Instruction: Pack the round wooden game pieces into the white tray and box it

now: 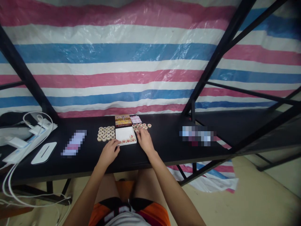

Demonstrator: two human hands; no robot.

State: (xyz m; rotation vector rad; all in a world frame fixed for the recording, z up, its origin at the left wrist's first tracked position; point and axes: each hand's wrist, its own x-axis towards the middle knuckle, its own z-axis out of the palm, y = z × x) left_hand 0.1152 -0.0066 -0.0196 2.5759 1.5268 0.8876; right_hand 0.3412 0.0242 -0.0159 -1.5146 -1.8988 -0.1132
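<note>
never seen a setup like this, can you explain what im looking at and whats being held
There's no machine here: these are a person's own bare hands. The single picture comes from a camera worn on their head, looking forward and down.

On the dark table is an open white box, with round red-marked pieces inside along its near and right sides. More round pieces with dark markings sit in rows to its left, and loose red-marked ones lie to its right. A printed brown box cover is behind it.

The left hand is at the box's near left corner. The right hand reaches among the loose pieces; whether either hand grips anything is too small to tell.
</note>
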